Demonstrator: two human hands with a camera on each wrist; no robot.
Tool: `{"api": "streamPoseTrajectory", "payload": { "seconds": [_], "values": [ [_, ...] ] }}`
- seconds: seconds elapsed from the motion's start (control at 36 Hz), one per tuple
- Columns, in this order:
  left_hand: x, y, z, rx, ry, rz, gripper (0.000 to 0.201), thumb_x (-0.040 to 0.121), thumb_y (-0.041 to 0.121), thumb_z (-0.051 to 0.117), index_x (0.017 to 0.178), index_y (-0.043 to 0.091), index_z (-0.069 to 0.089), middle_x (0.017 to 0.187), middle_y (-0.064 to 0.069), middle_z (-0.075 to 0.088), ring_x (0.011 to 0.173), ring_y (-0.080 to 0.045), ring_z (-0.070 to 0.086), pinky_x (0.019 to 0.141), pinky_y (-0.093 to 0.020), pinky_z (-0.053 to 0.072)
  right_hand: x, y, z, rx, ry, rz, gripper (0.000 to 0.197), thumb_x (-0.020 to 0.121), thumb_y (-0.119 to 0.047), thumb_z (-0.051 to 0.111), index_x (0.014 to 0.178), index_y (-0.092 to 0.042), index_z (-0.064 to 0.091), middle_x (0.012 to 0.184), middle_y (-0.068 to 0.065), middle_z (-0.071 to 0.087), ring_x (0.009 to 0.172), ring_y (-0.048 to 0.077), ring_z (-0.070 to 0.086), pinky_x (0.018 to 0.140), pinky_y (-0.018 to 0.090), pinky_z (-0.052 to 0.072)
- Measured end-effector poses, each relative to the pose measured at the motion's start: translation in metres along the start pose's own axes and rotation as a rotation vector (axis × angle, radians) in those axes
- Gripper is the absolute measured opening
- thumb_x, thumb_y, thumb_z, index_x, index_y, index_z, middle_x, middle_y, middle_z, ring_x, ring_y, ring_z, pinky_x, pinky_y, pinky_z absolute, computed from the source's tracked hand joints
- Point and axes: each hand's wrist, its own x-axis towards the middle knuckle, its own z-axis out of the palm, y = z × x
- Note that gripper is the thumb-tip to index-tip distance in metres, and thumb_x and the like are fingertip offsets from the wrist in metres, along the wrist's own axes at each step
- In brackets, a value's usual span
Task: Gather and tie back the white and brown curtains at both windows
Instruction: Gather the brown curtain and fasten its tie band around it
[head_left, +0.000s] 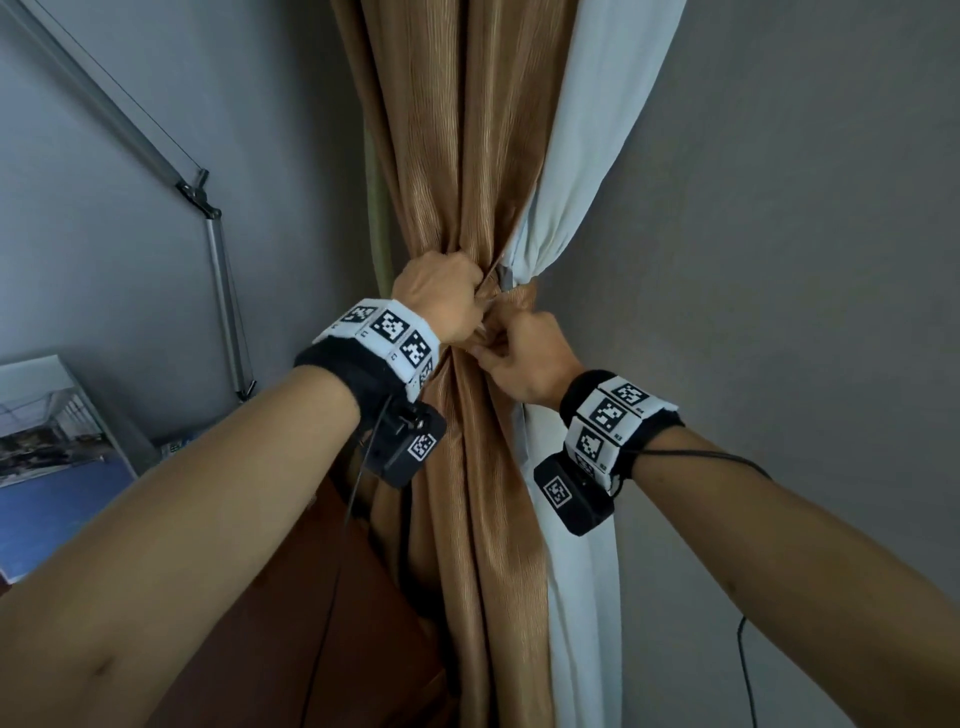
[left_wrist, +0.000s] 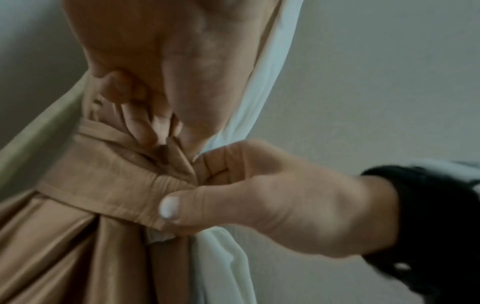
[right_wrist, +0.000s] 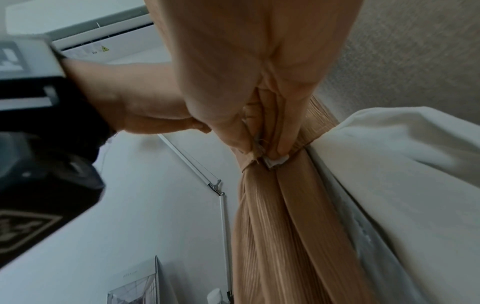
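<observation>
1. Farthest left of the gathered brown pleated fabric curtain (head_left: 467, 156) is a framed picture (head_left: 47, 421) leaning by the grey wall (head_left: 130, 234), with a jointed grey metal rod (head_left: 218, 270) running down the wall between the picture and the curtain.
2. The left hand (head_left: 434, 296) sits at the curtain's pinched waist, on its left side, fingers curled tight into the brown tie-back band (left_wrist: 103, 181) and the folds there.
3. The brown curtain hangs in the corner, bunched narrow at the waist and flaring above and below; the band wraps round it at that waist.
4. The right hand (head_left: 524, 358) is just right of and below the left, touching the same knot; its thumb (left_wrist: 182, 209) and forefinger pinch the end of the band against the curtain.
5. The white smooth fabric curtain (head_left: 587, 156) lies against the brown curtain's right edge, caught under the band with it.
6. Below the curtain's left side stands a dark brown wooden cabinet (head_left: 311, 597).
</observation>
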Motion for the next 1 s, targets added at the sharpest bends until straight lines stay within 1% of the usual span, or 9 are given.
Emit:
{"api": "streamPoseTrajectory", "payload": {
  "seconds": [0.17, 0.25, 0.33, 0.44, 0.53, 0.64, 0.78, 0.86, 1.0],
  "values": [
    [0.009, -0.014, -0.008, -0.258, -0.137, -0.117, 0.038, 0.088, 0.027, 0.071, 0.060, 0.013, 0.050, 0.058, 0.004, 0.048, 0.060, -0.014, 0.048, 0.062, -0.026, 0.042, 0.001, 0.003, 0.003, 0.167, 0.015, 0.049, 0.016, 0.087, -0.012, 0.066, 0.097, -0.012, 0.053, 0.096, 0.010, 0.069, 0.091, 0.025, 0.065, 0.085, 0.037, 0.053],
    [0.011, -0.021, -0.011, -0.349, -0.189, -0.129, 0.023, 0.086, 0.027, 0.074, 0.083, 0.005, 0.067, 0.076, -0.004, 0.071, 0.069, -0.016, 0.066, 0.080, -0.030, 0.055, 0.006, 0.007, 0.003, 0.366, -0.062, 0.103, 0.022, 0.086, -0.004, 0.066, 0.082, -0.021, 0.051, 0.079, 0.000, 0.070, 0.082, 0.021, 0.069, 0.088, 0.041, 0.055],
    [0.011, -0.024, -0.012, -0.397, -0.215, -0.119, 0.023, 0.088, 0.026, 0.072, 0.104, 0.009, 0.070, 0.093, -0.006, 0.076, 0.079, -0.019, 0.072, 0.085, -0.030, 0.056, 0.013, 0.014, 0.003, 0.561, -0.127, 0.181, 0.027, 0.087, 0.008, 0.061, 0.078, -0.015, 0.051, 0.057, -0.006, 0.067, 0.063, 0.012, 0.065, 0.073, 0.032, 0.056],
    [0.011, -0.024, -0.014, -0.373, -0.262, -0.056, 0.016, 0.092, 0.024, 0.066, 0.086, 0.009, 0.068, 0.078, -0.009, 0.072, 0.068, -0.017, 0.064, 0.072, -0.029, 0.054, 0.021, 0.013, -0.001, 0.564, -0.157, 0.217, 0.025, 0.086, 0.010, 0.061, 0.076, -0.011, 0.052, 0.057, 0.000, 0.065, 0.059, 0.013, 0.064, 0.063, 0.025, 0.052],
    [0.012, -0.020, -0.018, -0.357, -0.308, -0.027, 0.022, 0.087, 0.028, 0.072, 0.082, 0.007, 0.068, 0.088, -0.016, 0.073, 0.083, -0.026, 0.068, 0.084, -0.040, 0.055, 0.025, 0.011, -0.005, 0.534, -0.201, 0.231, 0.014, 0.087, 0.008, 0.060, 0.085, -0.005, 0.055, 0.068, 0.009, 0.065, 0.066, 0.019, 0.066, 0.073, 0.034, 0.058],
    [0.009, -0.015, -0.018, -0.221, -0.347, 0.036, 0.044, 0.060, 0.038, 0.089, 0.085, 0.007, 0.069, 0.093, -0.007, 0.075, 0.092, -0.020, 0.069, 0.088, -0.041, 0.055, 0.027, 0.012, -0.008, 0.509, -0.208, 0.197, 0.011, 0.085, 0.010, 0.059, 0.085, -0.001, 0.058, 0.072, 0.012, 0.065, 0.066, 0.021, 0.066, 0.066, 0.031, 0.054],
    [0.013, -0.020, -0.006, -0.181, -0.116, 0.068, 0.028, 0.082, 0.033, 0.077, 0.067, 0.012, 0.065, 0.068, -0.002, 0.069, 0.071, -0.014, 0.065, 0.076, -0.032, 0.053, 0.022, 0.014, -0.005, 0.479, -0.180, 0.186, 0.013, 0.086, 0.000, 0.065, 0.085, -0.011, 0.060, 0.070, 0.003, 0.067, 0.067, 0.014, 0.066, 0.070, 0.029, 0.054],
    [0.014, -0.022, 0.001, -0.234, -0.037, 0.044, 0.045, 0.083, 0.028, 0.077, 0.050, 0.019, 0.046, 0.047, 0.008, 0.051, 0.050, -0.006, 0.049, 0.065, -0.025, 0.042, 0.017, 0.018, -0.004, 0.495, -0.155, 0.216, 0.015, 0.083, -0.003, 0.071, 0.079, -0.013, 0.061, 0.067, 0.002, 0.069, 0.063, 0.011, 0.065, 0.070, 0.029, 0.054],
    [0.015, -0.020, -0.001, -0.208, -0.081, 0.030, 0.038, 0.086, 0.031, 0.073, 0.060, 0.017, 0.049, 0.063, -0.001, 0.064, 0.064, -0.014, 0.061, 0.073, -0.030, 0.052, 0.018, 0.017, -0.016, 0.514, -0.208, 0.258, 0.012, 0.081, 0.001, 0.074, 0.079, -0.004, 0.063, 0.062, 0.003, 0.069, 0.060, 0.013, 0.067, 0.066, 0.026, 0.054]
  ]
}}
